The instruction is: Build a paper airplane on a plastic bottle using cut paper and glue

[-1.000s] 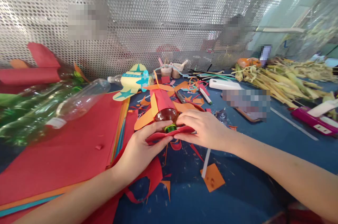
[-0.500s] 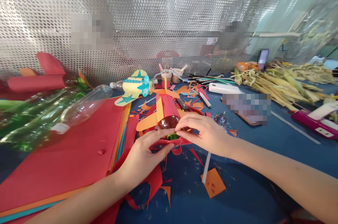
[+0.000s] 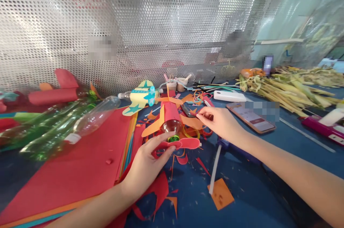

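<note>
A toy plane made from a bottle wrapped in red paper [image 3: 172,111] lies nose toward me, with orange paper wings and a green cap [image 3: 173,138]. My left hand [image 3: 146,158] pinches a red paper propeller [image 3: 189,144] between thumb and fingers, holding it against the cap. Off to the right, my right hand [image 3: 219,119] is apart from the propeller, above the table beside the right orange wing [image 3: 190,122]. Its thumb and fingertips are pressed together; whether anything small is between them cannot be made out.
Red paper sheets [image 3: 88,170] and green bottles [image 3: 57,131] lie left. A yellow bottle plane [image 3: 138,95] stands behind. A phone [image 3: 252,117], dried husks [image 3: 279,88] and a purple tool [image 3: 322,127] are right. An orange square [image 3: 221,194] and a white stick [image 3: 215,170] lie in front.
My right hand has moved from the green cap to the right, uncovering the propeller's right blade and the right wing. My left hand keeps its grip. The view has shifted slightly.
</note>
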A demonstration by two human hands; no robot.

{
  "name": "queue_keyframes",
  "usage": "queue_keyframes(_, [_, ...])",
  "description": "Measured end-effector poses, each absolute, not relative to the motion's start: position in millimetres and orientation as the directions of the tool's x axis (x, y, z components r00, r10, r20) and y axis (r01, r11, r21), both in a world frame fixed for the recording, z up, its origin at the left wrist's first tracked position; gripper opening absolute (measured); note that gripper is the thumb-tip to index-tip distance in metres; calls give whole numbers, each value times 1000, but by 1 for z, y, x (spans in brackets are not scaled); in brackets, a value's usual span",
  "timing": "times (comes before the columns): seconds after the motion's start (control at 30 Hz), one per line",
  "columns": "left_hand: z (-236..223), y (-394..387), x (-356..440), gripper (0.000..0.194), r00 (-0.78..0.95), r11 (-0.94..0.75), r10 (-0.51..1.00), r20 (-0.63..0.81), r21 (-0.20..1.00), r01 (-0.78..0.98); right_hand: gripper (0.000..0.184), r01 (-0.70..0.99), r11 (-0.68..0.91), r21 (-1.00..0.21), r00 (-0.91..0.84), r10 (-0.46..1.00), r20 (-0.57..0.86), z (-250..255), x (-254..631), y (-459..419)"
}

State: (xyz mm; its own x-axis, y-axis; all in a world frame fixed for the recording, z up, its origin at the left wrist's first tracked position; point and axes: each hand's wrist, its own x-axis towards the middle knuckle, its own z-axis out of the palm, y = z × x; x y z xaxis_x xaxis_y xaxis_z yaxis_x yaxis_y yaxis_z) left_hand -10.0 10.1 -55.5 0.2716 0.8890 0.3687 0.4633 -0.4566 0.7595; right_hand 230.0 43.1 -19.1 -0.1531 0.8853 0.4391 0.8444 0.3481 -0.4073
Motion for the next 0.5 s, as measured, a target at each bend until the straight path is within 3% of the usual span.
queue_keyframes(0.17, [-57,12,-12,28,185,-476,877,444,746,467,27,930,260,-259,-145,908,394,-21,235,48])
queue_keyframes(0.33, [-56,10,-12,25,144,-546,823,549,697,466,20,974,199,-111,-151,929,338,-26,239,52])
queue_keyframes(0.5, [-55,7,-12,26,142,-589,790,597,673,446,24,994,108,-4,-101,945,312,-28,242,54])
